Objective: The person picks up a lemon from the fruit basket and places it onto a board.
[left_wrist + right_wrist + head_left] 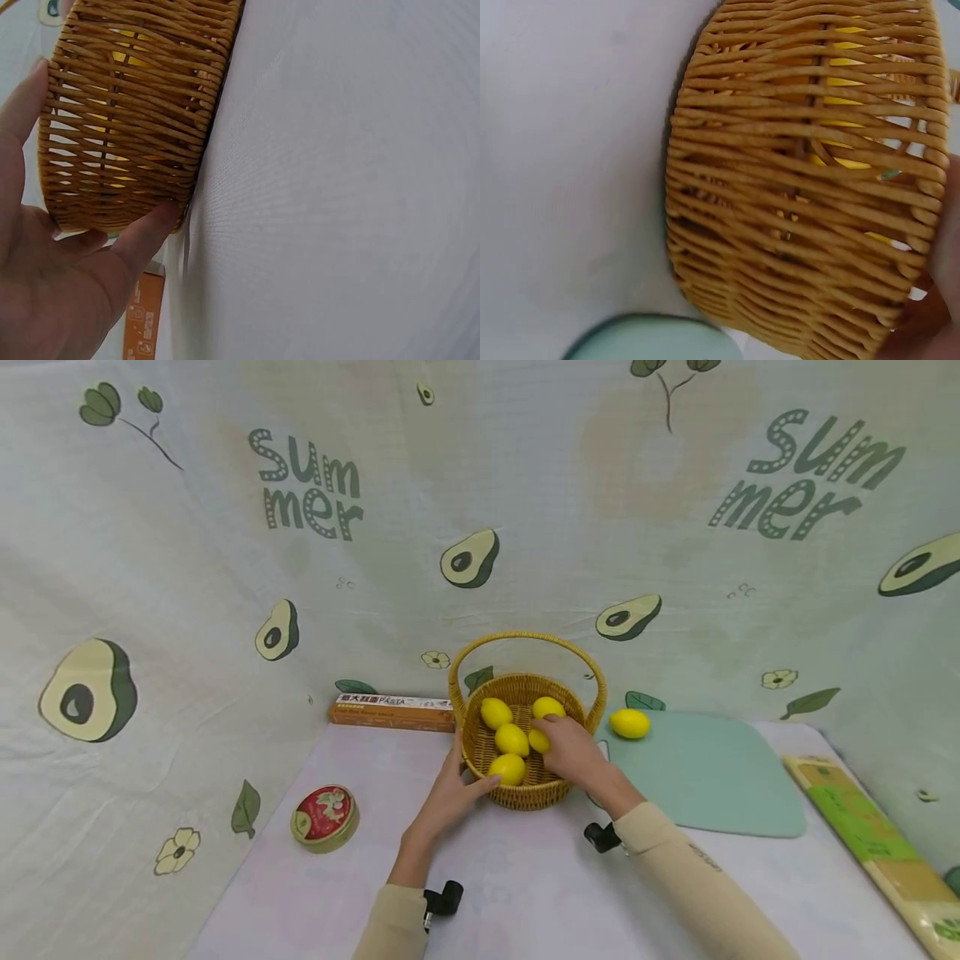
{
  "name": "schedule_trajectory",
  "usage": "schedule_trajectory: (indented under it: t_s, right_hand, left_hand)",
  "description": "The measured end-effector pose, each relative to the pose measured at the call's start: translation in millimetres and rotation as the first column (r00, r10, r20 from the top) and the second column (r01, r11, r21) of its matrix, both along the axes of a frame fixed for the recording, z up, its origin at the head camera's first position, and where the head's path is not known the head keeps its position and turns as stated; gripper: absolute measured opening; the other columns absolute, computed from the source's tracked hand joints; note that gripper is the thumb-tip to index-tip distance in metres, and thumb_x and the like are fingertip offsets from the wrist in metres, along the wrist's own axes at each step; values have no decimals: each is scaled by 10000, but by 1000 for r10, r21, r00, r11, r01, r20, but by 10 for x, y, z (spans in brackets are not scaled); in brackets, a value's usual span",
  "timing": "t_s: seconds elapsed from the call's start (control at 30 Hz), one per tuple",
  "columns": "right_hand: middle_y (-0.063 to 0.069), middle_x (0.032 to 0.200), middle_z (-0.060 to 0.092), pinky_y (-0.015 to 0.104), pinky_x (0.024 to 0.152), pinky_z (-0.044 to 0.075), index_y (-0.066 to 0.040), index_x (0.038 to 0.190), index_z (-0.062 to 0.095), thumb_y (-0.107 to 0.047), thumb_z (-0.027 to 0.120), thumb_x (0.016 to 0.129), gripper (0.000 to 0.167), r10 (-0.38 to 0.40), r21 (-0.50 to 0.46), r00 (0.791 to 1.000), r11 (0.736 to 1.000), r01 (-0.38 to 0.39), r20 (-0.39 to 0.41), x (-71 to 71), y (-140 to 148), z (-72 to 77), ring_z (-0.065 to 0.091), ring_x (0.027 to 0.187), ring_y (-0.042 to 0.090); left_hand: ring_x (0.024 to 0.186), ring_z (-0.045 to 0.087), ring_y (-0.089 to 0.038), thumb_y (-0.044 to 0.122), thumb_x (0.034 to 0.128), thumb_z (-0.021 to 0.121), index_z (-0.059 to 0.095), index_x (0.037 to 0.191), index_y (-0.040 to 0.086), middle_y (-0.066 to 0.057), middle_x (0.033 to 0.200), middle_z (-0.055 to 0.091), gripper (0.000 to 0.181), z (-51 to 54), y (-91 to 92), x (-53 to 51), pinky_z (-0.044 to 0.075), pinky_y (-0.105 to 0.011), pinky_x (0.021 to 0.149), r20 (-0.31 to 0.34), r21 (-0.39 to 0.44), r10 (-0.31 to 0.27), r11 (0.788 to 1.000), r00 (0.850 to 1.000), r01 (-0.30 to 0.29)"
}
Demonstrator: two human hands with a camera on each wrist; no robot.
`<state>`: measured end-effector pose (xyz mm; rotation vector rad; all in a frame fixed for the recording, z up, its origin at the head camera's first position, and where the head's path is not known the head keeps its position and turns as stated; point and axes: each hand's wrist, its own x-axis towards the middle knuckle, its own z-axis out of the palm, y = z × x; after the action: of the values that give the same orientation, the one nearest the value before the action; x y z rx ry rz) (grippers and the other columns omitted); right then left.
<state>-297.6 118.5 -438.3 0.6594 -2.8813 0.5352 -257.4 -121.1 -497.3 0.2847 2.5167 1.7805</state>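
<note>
A wicker basket [527,797] with a tall handle holds several yellow lemons [512,740]. My left hand [451,792] grips the basket's left side, thumb at the near rim; in the left wrist view the hand [67,285] spreads its fingers and thumb around the woven wall [127,120]. Inside the basket, my right hand [572,750] has its fingers curled on a lemon [538,741] at the right. The right wrist view is mostly basket wall [802,165], with part of the right hand [937,300] behind it.
One lemon [629,723] lies on the pale green board [712,777] right of the basket. Behind stands a pasta box [393,713]. A round red tin [325,817] sits at left, and a long green packet [862,827] at far right.
</note>
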Motion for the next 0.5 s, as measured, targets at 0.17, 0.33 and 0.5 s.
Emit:
schedule_trajectory:
  t_s: [0.17,0.33,0.5]
  right_hand:
    - [120,1240,662,449,924,545,-55,1336,617,70,595,809,543,40,17,998,999,-39,-39,78,49,89,630,1066,304]
    - [120,1290,650,479,923,545,-73,1342,616,42,622,824,531,76,29,995,997,-75,-63,160,109,206,630,1103,331]
    - [128,1337,639,491,955,540,-79,1329,631,57,649,814,533,116,-13,992,993,-117,-55,222,206,302,618,1190,334]
  left_hand:
    - [1508,263,-339,428,856,771,-75,1585,361,-34,1685,63,1119,19,1,-2,260,-585,1196,8,-4,-1,1000,1000,2]
    - [1517,231,-359,380,868,771,-80,1588,330,-50,1685,43,1116,16,-1,-8,221,-599,1206,13,19,-8,1000,1000,8]
    - [1513,248,-338,436,835,789,-71,1589,343,-36,1684,56,1148,7,-5,-7,236,-580,1208,10,18,-1,1000,1000,1]
